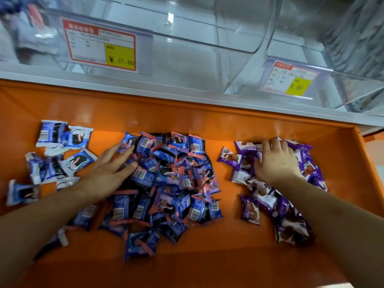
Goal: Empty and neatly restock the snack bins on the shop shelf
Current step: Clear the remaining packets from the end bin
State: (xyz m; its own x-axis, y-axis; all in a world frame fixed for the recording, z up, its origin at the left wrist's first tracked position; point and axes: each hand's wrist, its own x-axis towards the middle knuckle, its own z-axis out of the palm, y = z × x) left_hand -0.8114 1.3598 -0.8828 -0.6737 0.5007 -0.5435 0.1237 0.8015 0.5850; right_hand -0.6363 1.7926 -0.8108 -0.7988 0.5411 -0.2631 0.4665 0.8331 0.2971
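Left price tag (101, 45) on clear bin: ¥ 27.80. Right price tag (289, 80): 9.90.

orange shelf tray (207, 256), blue-white snack packets (60, 154) left; blue-pink packets (166, 183) centre; purple packets (270, 196) right

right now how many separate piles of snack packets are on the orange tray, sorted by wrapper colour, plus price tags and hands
Blue and white packet pile: 1
Blue and pink packet pile: 1, left hand resting on it
Purple packet pile: 1, right hand on it
Price tags: 2, one at 27.80, one at 9.90
Hands: 2
Total: 7, with the piles on the orange tray
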